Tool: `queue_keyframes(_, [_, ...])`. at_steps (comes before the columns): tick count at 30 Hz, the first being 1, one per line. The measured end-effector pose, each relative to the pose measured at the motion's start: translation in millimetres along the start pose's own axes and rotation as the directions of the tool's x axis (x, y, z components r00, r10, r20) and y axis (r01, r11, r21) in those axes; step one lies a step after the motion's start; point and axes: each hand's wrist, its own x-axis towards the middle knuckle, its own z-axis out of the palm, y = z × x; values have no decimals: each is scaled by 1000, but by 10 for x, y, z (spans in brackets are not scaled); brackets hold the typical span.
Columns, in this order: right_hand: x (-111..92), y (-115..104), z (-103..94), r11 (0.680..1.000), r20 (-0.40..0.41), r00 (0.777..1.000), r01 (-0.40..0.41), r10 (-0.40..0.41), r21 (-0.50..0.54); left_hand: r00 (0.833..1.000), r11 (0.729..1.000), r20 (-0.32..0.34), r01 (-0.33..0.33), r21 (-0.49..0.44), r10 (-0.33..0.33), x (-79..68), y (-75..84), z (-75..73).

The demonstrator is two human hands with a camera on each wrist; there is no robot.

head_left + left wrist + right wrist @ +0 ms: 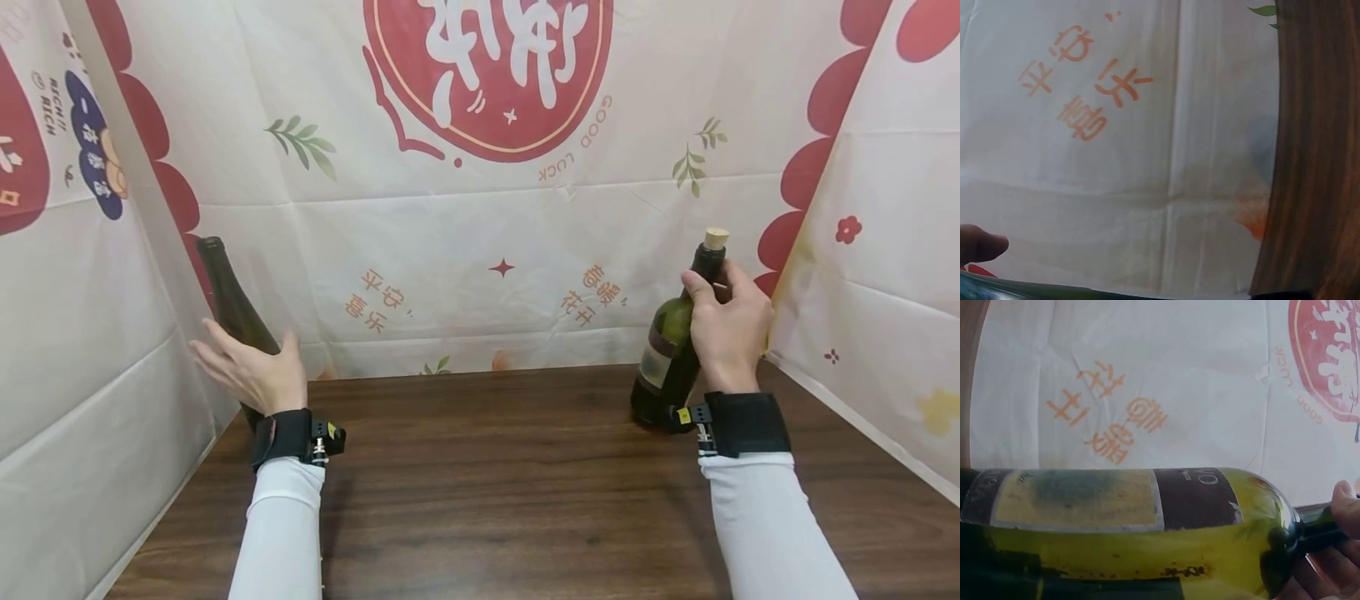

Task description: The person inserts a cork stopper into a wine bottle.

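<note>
On the right, a green wine bottle (675, 333) with a pale-and-dark label stands on the table, a cork (716, 239) in its mouth. My right hand (729, 325) grips its neck, thumb on the near side. The right wrist view shows the bottle (1116, 550) large, with the thumb (1346, 509) on the neck. At the left, a dark green bottle (236, 304) with no cork on top rises behind my left hand (258, 367). That hand's fingers are spread and fairly straight at the bottle's body, hiding its middle. Only a strip of this bottle (1054, 292) shows in the left wrist view.
The brown wood-grain table (495, 492) spans the space between the hands. Printed cloth (465, 233) hangs behind it, with cloth side walls (97, 333) at left and right. Both wrists carry black camera straps (283, 437).
</note>
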Motion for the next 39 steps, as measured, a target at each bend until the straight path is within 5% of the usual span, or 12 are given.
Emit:
queue_keyframes(25, [135, 208, 35, 995, -15, 995, -94, 94, 29, 994, 993, 21, 110, -41, -110, 38, -197, 4])
queue_keyframes(39, [165, 287, -22, 999, 61, 998, -17, 20, -43, 989, 989, -8, 144, -40, -145, 62, -170, -5])
